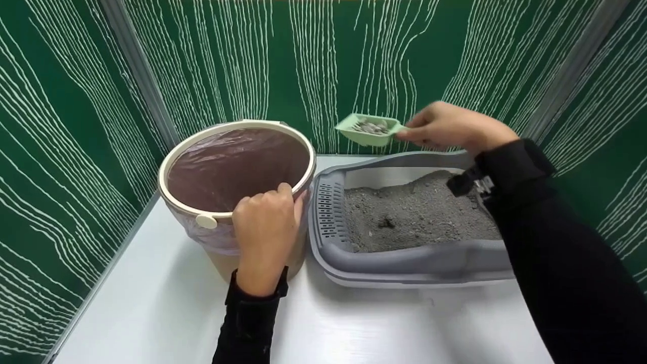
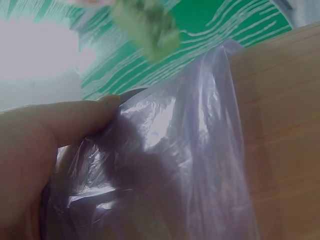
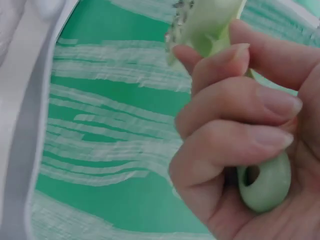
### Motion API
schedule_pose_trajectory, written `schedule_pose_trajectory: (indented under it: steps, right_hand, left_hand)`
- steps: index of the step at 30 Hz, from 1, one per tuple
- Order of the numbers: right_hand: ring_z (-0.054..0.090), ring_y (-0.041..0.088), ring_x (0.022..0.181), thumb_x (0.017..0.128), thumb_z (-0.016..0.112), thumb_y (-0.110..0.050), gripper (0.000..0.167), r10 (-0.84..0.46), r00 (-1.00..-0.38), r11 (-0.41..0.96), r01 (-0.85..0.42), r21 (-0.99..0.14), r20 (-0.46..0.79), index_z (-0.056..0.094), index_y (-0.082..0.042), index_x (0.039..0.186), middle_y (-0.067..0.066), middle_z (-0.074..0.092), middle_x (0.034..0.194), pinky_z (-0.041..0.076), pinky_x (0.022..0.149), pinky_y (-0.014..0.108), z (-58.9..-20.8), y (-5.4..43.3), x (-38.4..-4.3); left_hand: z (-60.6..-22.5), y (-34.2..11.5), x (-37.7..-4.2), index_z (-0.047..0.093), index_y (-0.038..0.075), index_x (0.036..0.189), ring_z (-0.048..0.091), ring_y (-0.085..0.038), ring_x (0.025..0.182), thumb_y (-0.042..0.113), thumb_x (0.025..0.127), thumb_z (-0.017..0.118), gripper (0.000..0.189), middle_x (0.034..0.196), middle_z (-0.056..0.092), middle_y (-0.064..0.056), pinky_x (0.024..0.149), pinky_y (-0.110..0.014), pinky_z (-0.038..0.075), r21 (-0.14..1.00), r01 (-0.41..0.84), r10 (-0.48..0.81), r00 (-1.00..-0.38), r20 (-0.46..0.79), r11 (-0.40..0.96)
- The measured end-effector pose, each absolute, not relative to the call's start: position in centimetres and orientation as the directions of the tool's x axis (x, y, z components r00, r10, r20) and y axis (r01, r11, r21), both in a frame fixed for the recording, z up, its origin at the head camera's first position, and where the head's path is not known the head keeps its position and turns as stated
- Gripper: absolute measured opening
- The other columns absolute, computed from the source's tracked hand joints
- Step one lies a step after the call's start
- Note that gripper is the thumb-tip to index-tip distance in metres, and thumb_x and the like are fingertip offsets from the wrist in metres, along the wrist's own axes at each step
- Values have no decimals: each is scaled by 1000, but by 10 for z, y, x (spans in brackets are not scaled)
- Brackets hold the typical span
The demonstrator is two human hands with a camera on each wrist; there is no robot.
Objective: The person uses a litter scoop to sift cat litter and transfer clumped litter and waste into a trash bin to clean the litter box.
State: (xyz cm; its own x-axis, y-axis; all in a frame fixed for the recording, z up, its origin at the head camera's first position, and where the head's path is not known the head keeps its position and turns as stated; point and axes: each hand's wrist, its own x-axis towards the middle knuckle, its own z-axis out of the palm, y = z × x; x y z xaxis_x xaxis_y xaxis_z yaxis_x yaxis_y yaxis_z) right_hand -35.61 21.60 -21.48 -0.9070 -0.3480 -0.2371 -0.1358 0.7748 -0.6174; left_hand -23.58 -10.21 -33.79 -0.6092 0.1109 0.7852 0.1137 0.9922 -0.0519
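Observation:
My right hand [image 1: 452, 126] grips the handle of a light green litter scoop [image 1: 358, 137], which is raised above the back of the litter box. Greyish clumps [image 1: 373, 126] lie in the scoop. In the right wrist view, fingers curl round the scoop's handle [image 3: 272, 185], whose holed end shows below them. My left hand [image 1: 265, 222] grips the near right rim of a trash bin [image 1: 174, 151] lined with a thin purplish bag [image 1: 237, 167]. The left wrist view shows the thumb over the rim and the bag [image 2: 210, 125] folded down outside; the scoop [image 2: 150, 35] appears blurred above.
Right of the bin stands a grey litter box [image 1: 404, 260] holding dark grey litter [image 1: 419, 217], with a slotted ledge [image 1: 328, 210] on its left. Both stand on a white surface [image 1: 364, 323]. Green walls with white wavy lines [image 1: 313, 60] enclose the back and sides.

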Motion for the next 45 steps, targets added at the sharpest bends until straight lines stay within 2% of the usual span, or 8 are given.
schedule_pose_trajectory:
  steps: [6, 12, 18, 22, 28, 33, 39, 45]
  right_hand:
    - [37, 6, 55, 107, 64, -41, 33, -434, -881, 766, -251, -592, -188, 76, -10, 110, -9, 48, 66, 37, 54, 23, -198, 153, -352]
    - [48, 12, 63, 105, 67, -34, 26, -506, -862, 770, -432, -470, -35, 78, -11, 110, 0, 61, 77, 45, 59, 28, -206, 97, -346]
    - [68, 23, 78, 101, 74, -27, 18, -578, -779, 774, -618, -138, 244, 79, -9, 102, 7, 76, 92, 58, 76, 41, -225, 67, -335]
    - [70, 26, 73, 96, 79, -20, 11, -659, -655, 729, -678, 98, 371, 81, -9, 99, 7, 77, 87, 59, 69, 43, -236, 59, -330]
    - [63, 21, 66, 93, 75, -4, 10, -810, -489, 587, -676, 446, 325, 80, -10, 100, 6, 71, 84, 56, 60, 38, -241, 49, -326]
    - [61, 22, 74, 94, 74, -4, 19, -874, -398, 479, -617, 625, 278, 74, -12, 111, 7, 68, 94, 52, 62, 34, -236, 47, -322]
    - [62, 23, 76, 95, 74, -4, 20, -865, -383, 502, -628, 595, 325, 75, -12, 113, 7, 67, 95, 52, 62, 34, -233, 51, -322]
    - [67, 23, 68, 104, 67, -13, 16, -746, -465, 626, -734, 264, 478, 76, -2, 109, 12, 76, 91, 58, 59, 36, -229, 64, -324]
  left_hand:
    - [-336, -101, -235, 64, 7, 72, 66, -32, 52, 41, 91, 84, 43, 58, 65, -10, 50, -42, 46, -56, 114, 115, -608, 786, 992]
    - [-338, -100, -236, 63, 8, 70, 67, -32, 51, 36, 84, 89, 41, 58, 65, -10, 49, -42, 46, -66, 107, 118, -607, 786, 992]
    - [-341, -97, -237, 63, 9, 70, 66, -31, 51, 34, 80, 93, 40, 59, 66, -9, 49, -41, 46, -80, 107, 129, -603, 787, 991]
    - [-341, -95, -237, 61, 10, 68, 65, -30, 50, 33, 79, 93, 41, 58, 65, -9, 49, -41, 46, -92, 108, 138, -597, 790, 990]
    - [-342, -95, -238, 61, 10, 67, 63, -29, 49, 22, 78, 88, 31, 55, 62, -8, 49, -41, 46, -104, 107, 147, -569, 809, 989]
    - [-343, -96, -239, 61, 11, 65, 62, -28, 47, 7, 76, 78, 21, 54, 61, -7, 47, -40, 45, -125, 99, 158, -545, 823, 987]
    - [-342, -99, -239, 61, 11, 65, 63, -29, 47, 10, 76, 81, 22, 54, 62, -8, 46, -41, 44, -109, 104, 148, -546, 824, 989]
    - [-340, -101, -237, 64, 9, 70, 66, -31, 50, 33, 79, 92, 38, 59, 67, -9, 49, -41, 45, -83, 101, 127, -587, 799, 991]
